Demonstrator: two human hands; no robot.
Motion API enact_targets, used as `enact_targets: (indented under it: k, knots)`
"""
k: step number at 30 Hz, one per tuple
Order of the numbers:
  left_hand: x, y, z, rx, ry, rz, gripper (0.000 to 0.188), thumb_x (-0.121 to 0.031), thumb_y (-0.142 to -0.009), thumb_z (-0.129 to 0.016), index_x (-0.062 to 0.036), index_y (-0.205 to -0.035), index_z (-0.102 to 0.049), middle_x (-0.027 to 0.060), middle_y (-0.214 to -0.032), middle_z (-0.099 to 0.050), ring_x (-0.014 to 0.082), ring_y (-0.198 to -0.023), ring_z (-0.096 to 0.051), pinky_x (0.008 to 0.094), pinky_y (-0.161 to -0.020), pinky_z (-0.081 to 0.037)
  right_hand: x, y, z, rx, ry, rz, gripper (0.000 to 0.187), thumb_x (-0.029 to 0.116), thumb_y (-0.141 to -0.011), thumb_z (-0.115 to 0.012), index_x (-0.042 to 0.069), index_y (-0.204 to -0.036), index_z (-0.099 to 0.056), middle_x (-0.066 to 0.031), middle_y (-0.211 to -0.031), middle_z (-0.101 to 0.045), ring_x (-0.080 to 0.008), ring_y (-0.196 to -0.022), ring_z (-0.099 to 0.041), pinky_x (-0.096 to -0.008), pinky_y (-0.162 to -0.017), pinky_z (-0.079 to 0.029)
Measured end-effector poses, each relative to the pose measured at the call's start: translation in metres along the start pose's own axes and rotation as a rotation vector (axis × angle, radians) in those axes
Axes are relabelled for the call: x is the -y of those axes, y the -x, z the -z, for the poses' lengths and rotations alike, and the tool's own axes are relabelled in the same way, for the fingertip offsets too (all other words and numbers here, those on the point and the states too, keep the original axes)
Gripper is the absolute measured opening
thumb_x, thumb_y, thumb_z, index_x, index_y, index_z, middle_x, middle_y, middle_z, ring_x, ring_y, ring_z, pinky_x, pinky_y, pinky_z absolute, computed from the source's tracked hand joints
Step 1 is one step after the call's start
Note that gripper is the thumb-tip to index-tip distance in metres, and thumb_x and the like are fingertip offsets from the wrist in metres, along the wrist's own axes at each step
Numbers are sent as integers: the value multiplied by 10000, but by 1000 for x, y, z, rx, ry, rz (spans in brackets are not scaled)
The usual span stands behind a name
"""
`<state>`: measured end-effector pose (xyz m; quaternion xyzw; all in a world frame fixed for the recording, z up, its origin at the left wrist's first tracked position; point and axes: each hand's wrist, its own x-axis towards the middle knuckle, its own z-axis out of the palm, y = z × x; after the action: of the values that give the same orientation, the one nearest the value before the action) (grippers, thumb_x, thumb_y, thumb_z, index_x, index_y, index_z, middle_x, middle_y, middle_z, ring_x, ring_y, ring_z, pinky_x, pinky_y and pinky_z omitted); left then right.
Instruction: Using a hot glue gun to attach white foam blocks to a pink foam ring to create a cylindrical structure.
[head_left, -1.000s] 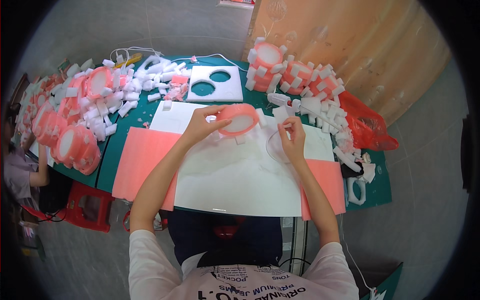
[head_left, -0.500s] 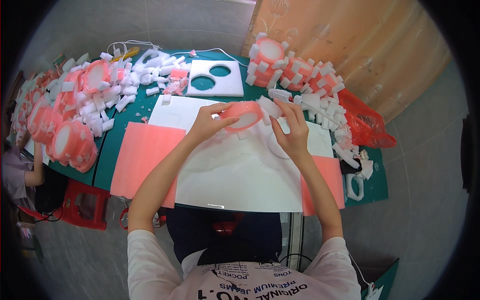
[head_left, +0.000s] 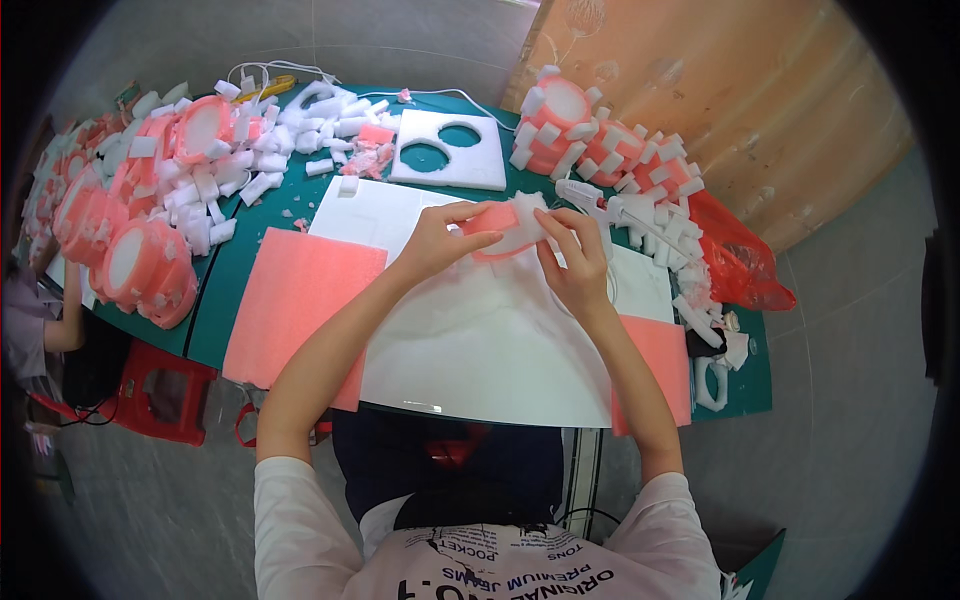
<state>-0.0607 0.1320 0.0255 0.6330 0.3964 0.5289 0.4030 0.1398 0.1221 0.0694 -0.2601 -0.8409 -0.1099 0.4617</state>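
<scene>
Over the white board [head_left: 480, 360], my left hand [head_left: 448, 242] pinches a round pink foam piece [head_left: 492, 218] by its left side, fingers above and thumb in front. My right hand [head_left: 578, 262] is closed on a small white foam piece [head_left: 527, 212] at the right side of the pink one. The two foam pieces meet or overlap there; whether they are joined I cannot tell. Just beyond my right hand lies a white glue gun [head_left: 582, 197].
Pink foam sheets [head_left: 300, 310] lie left and right of the board. A white foam panel with two holes [head_left: 450, 172] is behind. Foam-covered pink rounds [head_left: 555, 125] stand far right, beside a red plastic bag [head_left: 735, 255]. More foam piles [head_left: 145, 275] and another person's arm [head_left: 68, 320] are at left.
The pink round has been tilted, so its white face shows less. My right hand has brought the white foam piece in against it. The view has shifted slightly.
</scene>
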Motion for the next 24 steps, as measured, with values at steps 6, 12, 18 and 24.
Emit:
enact_targets:
  k: [6,12,18,24]
  knots:
    - [5,-1,1,-3,19,-16,508,-255,-701,-769,40,-1090,-626,115,-1014,-656,147,-873,-582,276,-770,-459,-1,1,-5,-13,-27,24,428,-107,-641,-653,25,-1046,-617,-116,-1007,-582,-265,-904,-567,-325,-752,-479]
    - [-1,-1,3,60,-16,6,432,-174,-751,-725,37,-1110,-614,92,-1057,-632,130,-911,-559,258,-807,-434,-3,0,-7,-26,-52,1,435,-110,-638,-653,32,-1048,-628,-107,-990,-589,-261,-898,-569,-323,-755,-485]
    - [3,-3,4,46,-33,-53,443,-199,-732,-743,40,-1087,-626,84,-985,-647,121,-841,-558,254,-754,-443,-4,-2,-7,-5,-79,-24,437,-106,-648,-650,48,-1057,-631,-102,-996,-593,-254,-902,-572,-320,-758,-487]
    - [2,-5,5,44,-8,-47,470,-217,-714,-761,51,-1077,-627,90,-944,-655,126,-807,-572,257,-738,-460,-4,-2,-9,39,-90,-44,397,-88,-688,-625,41,-1064,-611,-107,-1028,-587,-272,-928,-566,-335,-790,-477]
